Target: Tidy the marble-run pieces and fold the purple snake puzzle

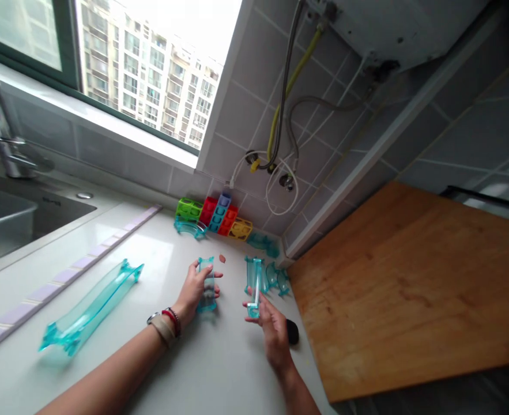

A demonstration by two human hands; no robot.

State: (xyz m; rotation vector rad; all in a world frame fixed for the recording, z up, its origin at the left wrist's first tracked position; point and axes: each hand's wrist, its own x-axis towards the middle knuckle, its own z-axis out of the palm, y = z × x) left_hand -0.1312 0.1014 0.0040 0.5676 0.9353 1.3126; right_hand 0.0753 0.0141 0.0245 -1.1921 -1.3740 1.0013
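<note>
Head camera view looks down on a white stone tabletop that runs from a steel sink at far left to a large brown wooden cutting board lying on the right. Grey wall tiles and a window stand at the far side, with grey and yellow hoses hanging down the wall.

Next in size, a long clear turquoise plastic track trough lies on the tabletop at left, well apart from both hands. At the far edge against the wall sits a row of coloured plastic blocks, green, red, blue, orange and yellow, with curved turquoise track pieces just in front of them and more curved pieces near the board's corner.

The left hand, with a watch and red band at the wrist, has its grip closed around a short clear turquoise track piece that rests on the tabletop near the middle. The right hand has its grip clamped on the near end of a second short turquoise track piece, held on edge just right of the first, the two pieces apart. A small black object lies just beside the right hand, and a tiny orange bit lies beyond the left hand's piece.
</note>
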